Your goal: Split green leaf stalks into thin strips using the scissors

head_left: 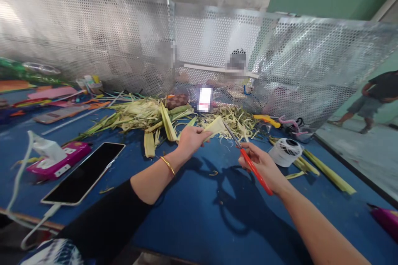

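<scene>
A pale green piece of corn husk is pinched between the thumb and fingers of my left hand, which wears a gold bangle at the wrist. My right hand is closed around red-handled scissors. Their metal blades point up and away, with the tips beside the husk's far end; whether they touch it I cannot tell. Behind the husk lies a heap of thin shredded strips. Larger husk leaves are piled beyond my left hand. A white spool of thread stands right of my right hand.
A phone on a charging cable lies at left, beside a magenta power strip. Long stalk pieces are at right. A perforated metal screen borders the table's back. A person is beyond the table at far right.
</scene>
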Motion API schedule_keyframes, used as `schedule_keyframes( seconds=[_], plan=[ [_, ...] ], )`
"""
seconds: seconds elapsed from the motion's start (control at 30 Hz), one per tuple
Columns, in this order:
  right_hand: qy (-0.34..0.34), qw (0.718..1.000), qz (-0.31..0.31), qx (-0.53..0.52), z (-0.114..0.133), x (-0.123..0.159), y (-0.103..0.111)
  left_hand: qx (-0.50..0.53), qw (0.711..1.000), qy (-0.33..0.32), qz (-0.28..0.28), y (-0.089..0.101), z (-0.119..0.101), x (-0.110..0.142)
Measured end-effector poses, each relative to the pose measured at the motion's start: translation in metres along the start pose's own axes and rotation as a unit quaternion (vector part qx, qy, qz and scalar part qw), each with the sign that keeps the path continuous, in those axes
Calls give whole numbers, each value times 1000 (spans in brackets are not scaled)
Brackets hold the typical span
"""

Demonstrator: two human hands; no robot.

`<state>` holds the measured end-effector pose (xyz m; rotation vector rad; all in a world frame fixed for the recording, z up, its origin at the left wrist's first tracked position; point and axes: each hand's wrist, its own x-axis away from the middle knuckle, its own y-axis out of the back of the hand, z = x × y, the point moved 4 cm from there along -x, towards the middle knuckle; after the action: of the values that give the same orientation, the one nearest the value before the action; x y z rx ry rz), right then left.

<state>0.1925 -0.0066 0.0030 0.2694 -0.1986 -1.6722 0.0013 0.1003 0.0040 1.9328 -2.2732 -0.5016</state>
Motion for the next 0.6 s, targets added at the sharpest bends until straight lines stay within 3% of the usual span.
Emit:
schedule_keyframes(
  seconds=[0.3, 0.6],
  plan=[
    [-27, 1000, 12, 10, 4, 1, -4, 24, 997, 23, 67, -9, -8, 9],
    [-38, 999, 15, 21, 3, 1, -7, 63, 994, 39, 74, -11, -7, 11]
  ],
)
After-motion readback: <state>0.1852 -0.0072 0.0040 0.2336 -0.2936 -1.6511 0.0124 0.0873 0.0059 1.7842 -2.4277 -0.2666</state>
